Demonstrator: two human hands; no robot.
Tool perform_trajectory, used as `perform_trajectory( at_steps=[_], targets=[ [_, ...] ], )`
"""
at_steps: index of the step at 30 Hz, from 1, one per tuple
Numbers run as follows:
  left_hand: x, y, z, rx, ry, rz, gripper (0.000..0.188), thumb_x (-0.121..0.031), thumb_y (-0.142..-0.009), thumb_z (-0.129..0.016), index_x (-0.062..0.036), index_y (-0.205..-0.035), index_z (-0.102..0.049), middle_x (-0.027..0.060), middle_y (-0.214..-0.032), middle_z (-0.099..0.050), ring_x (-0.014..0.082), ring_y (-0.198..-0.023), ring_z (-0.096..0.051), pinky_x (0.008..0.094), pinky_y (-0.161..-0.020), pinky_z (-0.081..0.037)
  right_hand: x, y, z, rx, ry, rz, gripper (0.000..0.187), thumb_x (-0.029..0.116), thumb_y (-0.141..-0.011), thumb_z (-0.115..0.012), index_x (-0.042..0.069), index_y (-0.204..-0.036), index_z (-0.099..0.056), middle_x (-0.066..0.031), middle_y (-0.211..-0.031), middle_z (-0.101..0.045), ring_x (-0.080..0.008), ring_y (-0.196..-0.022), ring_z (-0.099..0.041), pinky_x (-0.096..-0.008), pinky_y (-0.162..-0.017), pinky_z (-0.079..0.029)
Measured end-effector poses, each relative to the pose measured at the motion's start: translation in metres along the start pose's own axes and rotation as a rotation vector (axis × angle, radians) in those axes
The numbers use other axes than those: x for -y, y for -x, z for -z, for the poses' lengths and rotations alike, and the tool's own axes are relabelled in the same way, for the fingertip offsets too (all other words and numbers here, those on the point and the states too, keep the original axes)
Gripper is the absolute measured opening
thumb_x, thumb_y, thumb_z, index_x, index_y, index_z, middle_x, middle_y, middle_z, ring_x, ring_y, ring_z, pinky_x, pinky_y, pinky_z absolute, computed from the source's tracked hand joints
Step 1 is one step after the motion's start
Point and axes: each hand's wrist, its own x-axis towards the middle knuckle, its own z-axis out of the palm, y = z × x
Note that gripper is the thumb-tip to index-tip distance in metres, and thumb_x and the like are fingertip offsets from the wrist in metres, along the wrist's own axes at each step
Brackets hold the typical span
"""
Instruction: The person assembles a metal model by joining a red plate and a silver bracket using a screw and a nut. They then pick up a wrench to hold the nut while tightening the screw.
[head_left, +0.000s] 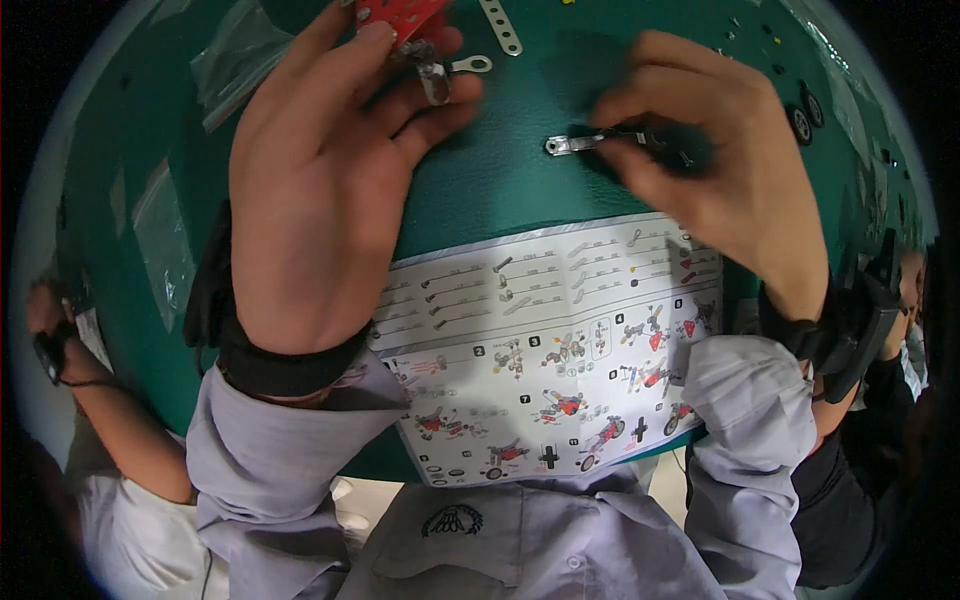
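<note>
My left hand (315,190) is closed round a red metal model part (405,18) at the top edge of the view, which cuts part of it off. Bent silver brackets (433,82) and a small flat piece with a round eye (473,64) stick out below the red part, beside my fingertips. To the right, thumb and fingers of my right hand (740,160) pinch a small silver metal strip (572,146) just over the table; a hole shows in its left end. The rest of the strip is partly hidden behind my fingers.
A printed instruction sheet (560,350) lies on the green table (500,180) before me. Clear plastic bags (165,235) are at left. A perforated strip (502,28), black wheels (800,122) and small loose parts lie farther off. Other people's arms (120,430) flank me.
</note>
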Motion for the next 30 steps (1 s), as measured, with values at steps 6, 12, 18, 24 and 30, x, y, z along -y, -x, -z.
perform_trajectory(
  at_steps=[6, 12, 18, 24, 30],
  targets=[
    [-0.035, -0.005, -0.02, 0.125, 0.021, -0.124, 0.036, -0.023, -0.095, -0.045, -0.0027, -0.124, -0.048, 0.011, -0.114, -0.057, 0.0215, -0.099, -0.056, 0.0338, -0.09, -0.043, 0.016, -0.039, 0.006, -0.016, 0.01, 0.238, 0.025, -0.006, -0.061, -0.067, 0.0, -0.084, -0.063, -0.0082, -0.08, -0.051, -0.0238, -0.071, -0.056, -0.0317, -0.061, -0.044],
    [-0.035, -0.002, -0.018, 0.087, -0.006, -0.124, 0.036, -0.023, -0.094, -0.046, -0.0024, -0.124, -0.049, 0.0114, -0.114, -0.057, 0.0215, -0.099, -0.056, 0.0336, -0.09, -0.043, 0.014, -0.04, 0.006, 0.005, -0.042, 0.265, 0.029, -0.006, -0.061, -0.067, 0.001, -0.088, -0.063, -0.0093, -0.082, -0.052, -0.0233, -0.074, -0.057, -0.0318, -0.062, -0.044],
    [-0.034, -0.002, -0.018, 0.056, -0.016, -0.123, 0.036, -0.022, -0.094, -0.047, -0.0023, -0.124, -0.049, 0.0121, -0.113, -0.057, 0.0215, -0.099, -0.056, 0.0333, -0.09, -0.043, 0.004, -0.029, 0.037, 0.035, 0.13, 0.076, 0.026, -0.006, -0.063, -0.065, -0.004, -0.089, -0.062, -0.0098, -0.085, -0.054, -0.0224, -0.076, -0.06, -0.0295, -0.069, -0.049],
    [-0.033, -0.003, -0.022, 0.051, 0.0, -0.127, 0.035, -0.021, -0.093, -0.048, -0.002, -0.123, -0.05, 0.0124, -0.114, -0.057, 0.0214, -0.097, -0.056, 0.0333, -0.089, -0.043, 0.007, -0.032, 0.033, 0.142, 0.067, -0.008, 0.018, -0.006, -0.065, -0.062, -0.004, -0.082, -0.057, -0.0125, -0.081, -0.053, -0.0275, -0.075, -0.061, -0.0335, -0.067, -0.05],
    [-0.041, -0.004, -0.021, 0.193, -0.002, -0.096, 0.035, -0.022, -0.093, -0.048, -0.0021, -0.122, -0.05, 0.0119, -0.112, -0.057, 0.0201, -0.096, -0.056, 0.0331, -0.088, -0.044, 0.012, -0.043, 0.032, 0.202, 0.25, 0.093, 0.013, -0.005, -0.064, -0.062, -0.004, -0.075, -0.057, -0.0131, -0.078, -0.055, -0.0295, -0.073, -0.061, -0.0351, -0.064, -0.049]
  ],
)
